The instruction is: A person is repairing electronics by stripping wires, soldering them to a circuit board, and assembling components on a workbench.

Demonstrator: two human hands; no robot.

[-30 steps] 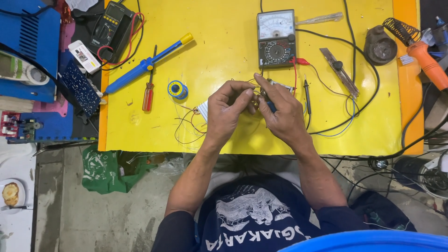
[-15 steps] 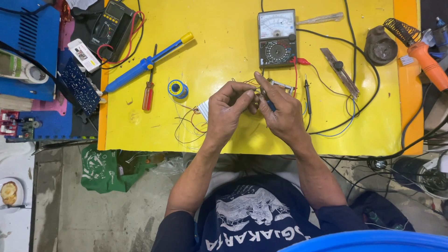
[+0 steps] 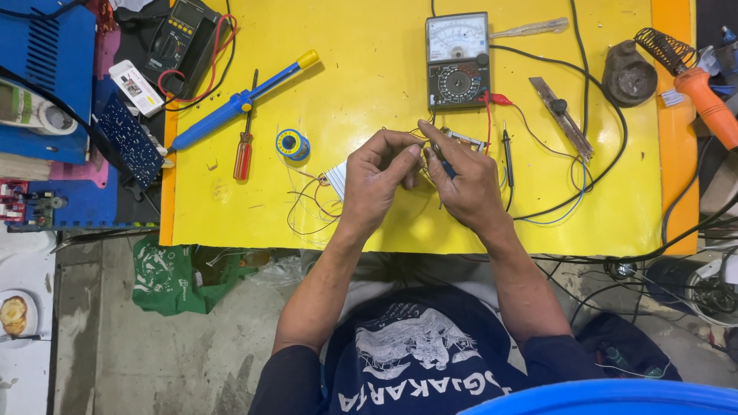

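Pinched between the fingertips of the left hand (image 3: 378,180) and the right hand (image 3: 463,184) is a small wired part (image 3: 425,146), probably a component with thin leads, though the fingers hide most of it. Both hands hover over the middle of the yellow table (image 3: 369,84), just below the analogue meter (image 3: 458,61). Loose thin wires (image 3: 307,207) trail toward the near edge. Bare yellow room lies left of them, short of the solder spool (image 3: 292,144) and red screwdriver (image 3: 244,146).
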